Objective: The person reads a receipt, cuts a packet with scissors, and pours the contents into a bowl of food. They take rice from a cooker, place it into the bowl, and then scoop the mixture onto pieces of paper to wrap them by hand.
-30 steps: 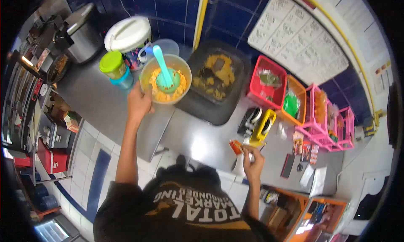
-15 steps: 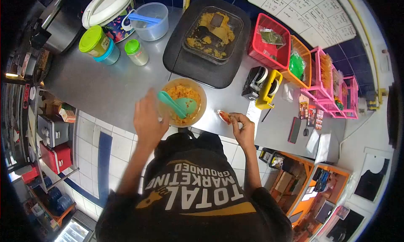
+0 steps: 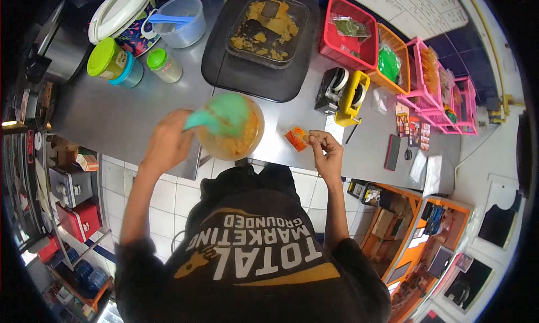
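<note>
My left hand (image 3: 168,137) grips the handle of a large green spoon (image 3: 224,115), which is smeared by motion and raised over a round translucent bowl (image 3: 222,153). Orange-yellow food (image 3: 247,137) fills part of the bowl, and the spoon covers some of it. To the right of the bowl, my right hand (image 3: 327,150) pinches the corner of a small red-orange sachet (image 3: 296,139) between thumb and fingers, just above the counter edge.
Behind the bowl, a glass dish (image 3: 266,33) of yellow food stands on a black slab (image 3: 210,73). Lidded jars (image 3: 164,66) stand left. Tape dispensers (image 3: 352,101), a red basket (image 3: 348,45) and a phone (image 3: 392,152) are to the right on the metal counter (image 3: 106,115).
My left hand, empty beside the bowl before, now holds the green spoon and has lifted it from the food. The sachet has turned in my right hand. The view has shifted slightly.
</note>
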### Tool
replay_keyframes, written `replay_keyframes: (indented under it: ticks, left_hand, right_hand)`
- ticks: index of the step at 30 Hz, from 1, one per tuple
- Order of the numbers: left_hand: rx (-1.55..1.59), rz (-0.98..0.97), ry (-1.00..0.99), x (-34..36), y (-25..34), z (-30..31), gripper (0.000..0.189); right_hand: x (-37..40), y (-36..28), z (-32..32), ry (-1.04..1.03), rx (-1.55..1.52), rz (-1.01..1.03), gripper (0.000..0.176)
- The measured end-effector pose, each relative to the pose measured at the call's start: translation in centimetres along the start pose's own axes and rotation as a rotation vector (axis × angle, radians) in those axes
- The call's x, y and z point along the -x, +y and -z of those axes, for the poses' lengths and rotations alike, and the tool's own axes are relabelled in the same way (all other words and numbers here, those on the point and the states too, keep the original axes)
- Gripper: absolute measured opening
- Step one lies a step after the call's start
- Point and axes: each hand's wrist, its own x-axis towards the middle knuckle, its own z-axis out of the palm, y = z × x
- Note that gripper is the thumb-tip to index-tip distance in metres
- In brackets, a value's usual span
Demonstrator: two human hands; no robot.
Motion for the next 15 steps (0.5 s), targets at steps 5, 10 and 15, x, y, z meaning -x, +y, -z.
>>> replay_keyframes:
  ticks: [5, 10, 15]
  left_hand:
    - [1.187, 0.804, 0.435, 6.9, -4.3, -8.4, 0.018]
    - [0.654, 1.066, 0.423, 8.5, -6.4, -14.3, 0.039]
    - [-0.014, 0.829, 0.169, 9.9, -9.7, -17.3, 0.031]
  right_hand:
    - [-0.5, 0.6, -0.3, 0.002, -0.273, -0.095, 0.017]
    - [-1.1, 0.5, -0.6, -0.009, -0.157, 0.008, 0.018]
    - [-1.1, -1.7, -0.2, -0.018, -0.148, 0.074, 0.015]
